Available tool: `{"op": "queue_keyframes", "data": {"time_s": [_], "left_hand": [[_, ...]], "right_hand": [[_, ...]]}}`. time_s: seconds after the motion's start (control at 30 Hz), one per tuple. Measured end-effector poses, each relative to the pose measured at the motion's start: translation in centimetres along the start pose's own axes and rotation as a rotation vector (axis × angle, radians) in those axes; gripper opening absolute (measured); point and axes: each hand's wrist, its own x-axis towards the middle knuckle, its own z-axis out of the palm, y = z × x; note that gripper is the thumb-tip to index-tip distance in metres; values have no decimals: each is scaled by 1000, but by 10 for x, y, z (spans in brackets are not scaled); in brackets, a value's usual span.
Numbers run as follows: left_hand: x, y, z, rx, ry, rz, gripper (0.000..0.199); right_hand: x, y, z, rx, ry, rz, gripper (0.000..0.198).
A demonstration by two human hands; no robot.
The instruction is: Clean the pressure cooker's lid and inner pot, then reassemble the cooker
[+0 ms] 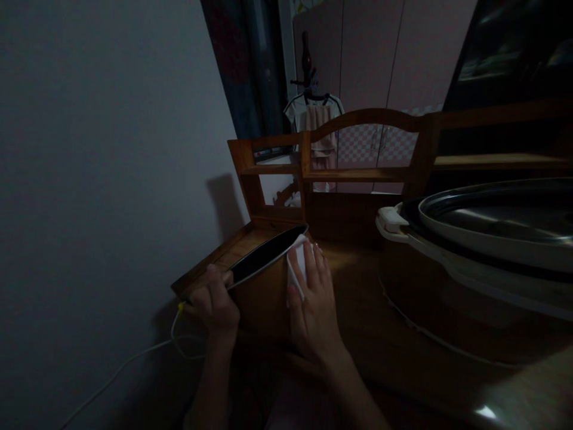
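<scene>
In the dim light a pot (262,304) stands tilted, with a dark inside and a thin pale rim. Its outer wall looks brown, perhaps from the reflected wood. My left hand (217,301) is closed on the near left end of the rim, the thumb raised. With my right hand (316,298) I hold a white cloth or tissue (296,272) flat against the outer right side, just below the rim. The fingers of that hand are stretched over the cloth. Whether the pot's base touches the desk is hidden.
A large cooker (470,286) with a white handle and lid stands on the wooden desk (353,280) at right. A wooden shelf (358,174) runs along the back. A white cable (134,358) hangs at left beside the wall (111,179). Hung clothes (320,119) show behind.
</scene>
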Motion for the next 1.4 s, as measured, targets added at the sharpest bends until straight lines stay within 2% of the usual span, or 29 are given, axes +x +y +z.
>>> {"op": "queue_keyframes", "data": {"time_s": [0.1, 0.2, 0.3, 0.4, 0.47, 0.53, 0.6, 0.7, 0.77, 0.83, 0.93, 1.03, 1.13, 1.27, 1.33, 1.4], "left_hand": [[6, 13, 9, 36, 61, 21, 62], [14, 24, 17, 97, 38, 42, 63], [17, 29, 24, 144, 18, 75, 66], [17, 30, 29, 146, -6, 115, 67], [18, 30, 30, 137, -11, 120, 68], [21, 28, 31, 129, -10, 102, 69], [27, 25, 31, 125, -8, 75, 69], [40, 17, 30, 139, 3, 31, 71], [47, 12, 28, 156, 21, 5, 70], [50, 8, 27, 158, 31, -13, 69], [49, 7, 27, 130, 21, -21, 70], [46, 11, 29, 106, -11, 11, 71], [43, 14, 31, 83, -41, 48, 71], [40, 13, 29, 43, -57, 45, 71], [37, 12, 27, 28, -57, 43, 70], [36, 12, 26, 29, -64, 44, 71]], "right_hand": [[-7, -14, 3, -91, -60, -90, 63], [-6, -14, 4, -109, -80, -114, 67], [5, 8, 3, -25, -8, 11, 57], [21, 38, 3, 223, 88, 226, 51], [28, 50, 5, 356, 114, 280, 51], [31, 47, 7, 346, 129, 240, 51], [27, 31, 10, 199, 134, 159, 51], [15, -3, 16, -71, 42, -2, 53], [8, -21, 19, -174, -52, -129, 55], [4, -29, 20, -226, -120, -218, 56], [2, -25, 19, -246, -144, -234, 57], [4, -11, 14, -215, -88, -173, 60], [8, 9, 10, -103, 17, -26, 56], [14, 42, 10, 305, 104, 233, 51], [17, 55, 12, 486, 97, 315, 53], [18, 59, 14, 548, 98, 357, 54]]}}
